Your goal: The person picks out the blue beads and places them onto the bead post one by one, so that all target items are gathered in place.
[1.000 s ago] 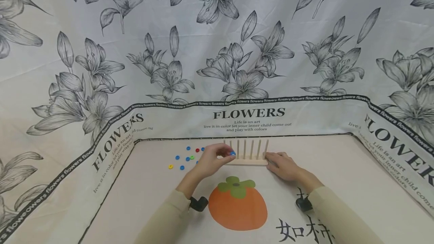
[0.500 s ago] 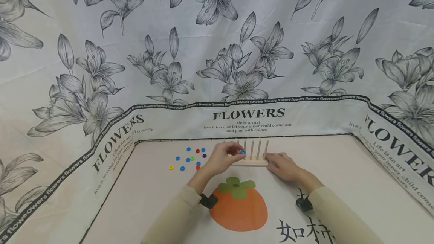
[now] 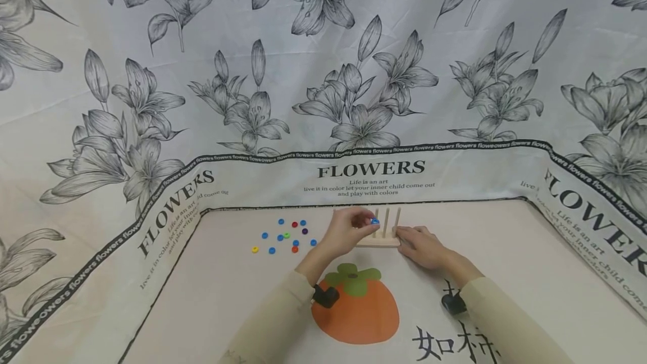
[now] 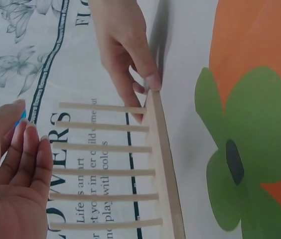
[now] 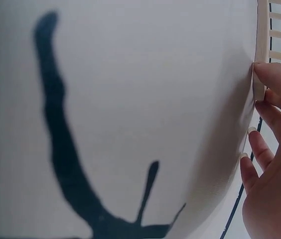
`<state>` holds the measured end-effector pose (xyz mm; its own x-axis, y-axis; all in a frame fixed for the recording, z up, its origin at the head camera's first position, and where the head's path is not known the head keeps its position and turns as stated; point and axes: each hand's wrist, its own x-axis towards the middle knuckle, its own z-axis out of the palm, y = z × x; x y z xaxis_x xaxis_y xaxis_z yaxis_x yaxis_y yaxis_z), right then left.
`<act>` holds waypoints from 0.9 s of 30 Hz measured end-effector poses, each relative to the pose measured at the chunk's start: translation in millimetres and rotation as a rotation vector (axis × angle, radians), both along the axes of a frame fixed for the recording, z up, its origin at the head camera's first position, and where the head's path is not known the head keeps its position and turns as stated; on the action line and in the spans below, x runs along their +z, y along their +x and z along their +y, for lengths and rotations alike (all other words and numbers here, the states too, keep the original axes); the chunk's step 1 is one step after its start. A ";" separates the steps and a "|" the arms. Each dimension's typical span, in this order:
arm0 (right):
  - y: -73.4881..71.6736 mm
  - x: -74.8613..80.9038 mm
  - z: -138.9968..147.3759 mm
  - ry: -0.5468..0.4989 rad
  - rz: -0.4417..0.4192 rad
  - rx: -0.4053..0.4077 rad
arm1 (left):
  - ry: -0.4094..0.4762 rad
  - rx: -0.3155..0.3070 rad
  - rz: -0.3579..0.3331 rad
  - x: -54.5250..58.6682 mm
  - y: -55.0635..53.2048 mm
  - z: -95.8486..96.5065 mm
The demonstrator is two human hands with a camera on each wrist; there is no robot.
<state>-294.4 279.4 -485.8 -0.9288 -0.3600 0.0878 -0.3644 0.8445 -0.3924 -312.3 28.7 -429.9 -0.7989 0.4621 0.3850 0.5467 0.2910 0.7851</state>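
Note:
Between thumb and fingertips, my left hand (image 3: 349,233) pinches a blue bead (image 3: 374,221) near the tops of the pegs on a wooden peg rack (image 3: 379,242). In the left wrist view the blue bead (image 4: 21,117) is mostly covered by the fingers, beside the peg tips, and the visible pegs are bare. My right hand (image 3: 423,247) grips the right end of the rack's base. Seen from the right wrist, the thumb and a finger of the right hand (image 5: 275,144) close on the end of the base (image 5: 259,89). My left hand hides the rack's left part in the head view.
Loose beads lie left of the rack: several blue ones, such as a blue bead (image 3: 272,250), plus a yellow bead (image 3: 255,250), a green bead (image 3: 287,235), a red bead (image 3: 295,224), a purple bead (image 3: 305,231) and an orange bead (image 3: 295,250). A flower-printed curtain (image 3: 374,176) rises behind.
My left hand has moved right along the rack with the blue bead, uncovering more loose beads behind it. My right hand keeps its place at the rack's end.

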 end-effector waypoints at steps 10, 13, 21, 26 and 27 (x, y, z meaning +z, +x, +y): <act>0.2 2.5 2.2 0.005 0.021 0.024 | 0.018 0.038 -0.004 -1.2 -1.0 23.7; 1.2 3.5 1.0 0.009 0.024 0.022 | 0.018 0.040 0.002 -2.4 -1.9 28.9; 0.2 5.1 -1.1 0.028 -0.039 -0.005 | 0.027 0.067 -0.006 -3.8 -2.5 41.0; -0.4 6.3 -2.4 0.039 -0.043 -0.001 | 0.040 0.091 -0.008 -3.3 -2.2 49.8; -0.3 6.5 -2.8 0.038 -0.045 0.001 | 0.044 0.102 -0.011 -3.8 -2.4 51.7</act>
<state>-294.7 276.5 -479.3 -0.9312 -0.3632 0.0322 -0.3480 0.8589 -0.3757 -314.7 80.3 -433.7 -0.8454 0.3609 0.3938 0.5070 0.3100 0.8043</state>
